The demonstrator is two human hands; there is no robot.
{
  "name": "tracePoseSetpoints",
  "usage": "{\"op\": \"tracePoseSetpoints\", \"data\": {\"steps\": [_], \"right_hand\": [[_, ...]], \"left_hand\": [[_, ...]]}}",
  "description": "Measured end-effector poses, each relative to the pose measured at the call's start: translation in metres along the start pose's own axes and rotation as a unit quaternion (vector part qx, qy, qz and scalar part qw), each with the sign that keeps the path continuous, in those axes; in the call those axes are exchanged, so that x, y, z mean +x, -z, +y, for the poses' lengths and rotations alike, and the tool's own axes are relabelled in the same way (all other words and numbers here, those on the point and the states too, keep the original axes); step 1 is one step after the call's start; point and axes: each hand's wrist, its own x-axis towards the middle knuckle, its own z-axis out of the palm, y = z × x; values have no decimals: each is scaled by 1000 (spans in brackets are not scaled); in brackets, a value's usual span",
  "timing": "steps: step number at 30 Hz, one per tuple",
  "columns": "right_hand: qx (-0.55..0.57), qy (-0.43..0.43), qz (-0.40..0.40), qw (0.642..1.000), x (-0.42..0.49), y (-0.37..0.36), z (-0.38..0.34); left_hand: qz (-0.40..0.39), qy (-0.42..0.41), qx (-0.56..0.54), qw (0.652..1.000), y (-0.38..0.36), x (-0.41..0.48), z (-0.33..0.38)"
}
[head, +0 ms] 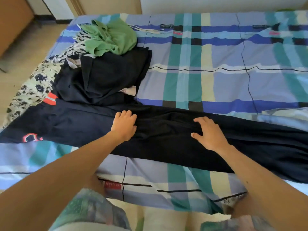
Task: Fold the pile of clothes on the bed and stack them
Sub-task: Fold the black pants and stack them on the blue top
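A long dark navy garment (pixel 166 140) lies stretched across the near part of the bed, with a red-and-white emblem near its left end. My left hand (pixel 124 126) lies palm down on its middle, fingers slightly bent. My right hand (pixel 209 133) presses flat on it a little to the right, fingers spread. Behind them sits the pile: a crumpled black garment (pixel 106 77), a green one (pixel 111 37) on top at the back, and a floral white-and-navy cloth (pixel 36 85) at the left.
The bed carries a blue, teal and cream checked cover (pixel 216 64), bare on its whole right half. The bed's left edge drops to a tan floor (pixel 20 52). A wooden cabinet (pixel 13 20) stands at the far left.
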Motion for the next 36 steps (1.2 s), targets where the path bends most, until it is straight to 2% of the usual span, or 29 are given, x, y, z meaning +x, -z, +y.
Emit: {"op": "tracePoseSetpoints", "data": {"steps": [4,6,8,11,14,17,19,23,26,30,33,36], "right_hand": [[-28,-7,-39,999,19,-21,-33],[-54,-14,-39,998,27,-24,-38],[-26,-25,-28,999,35,-20,-37],[33,-48,23,998,52,-6,-31],[28,-99,84,991,63,12,-20],[10,-166,56,985,74,17,-24],[-36,-181,41,982,78,17,-38],[-59,-86,48,993,84,1,-87],[-41,8,15,999,87,-15,-131],[-36,118,-17,992,85,-36,-184],[-14,189,-23,982,84,-50,-217],[64,210,-43,975,89,-56,-243]], "left_hand": [[9,15,0,1000,3,2,-35],[3,6,-13,1000,4,6,-52],[-2,-15,-17,1000,5,11,-70],[16,-9,-35,999,2,18,-101],[62,-3,-61,996,1,21,-118],[87,-6,-86,992,-3,20,-128],[54,-16,-112,992,-2,20,-131],[-63,-26,-146,987,1,23,-146],[-130,-46,-223,965,7,18,-169],[-201,-72,-199,956,22,6,-206],[-210,-86,-189,955,42,-2,-232],[-160,-81,-216,960,68,-5,-256]]}}
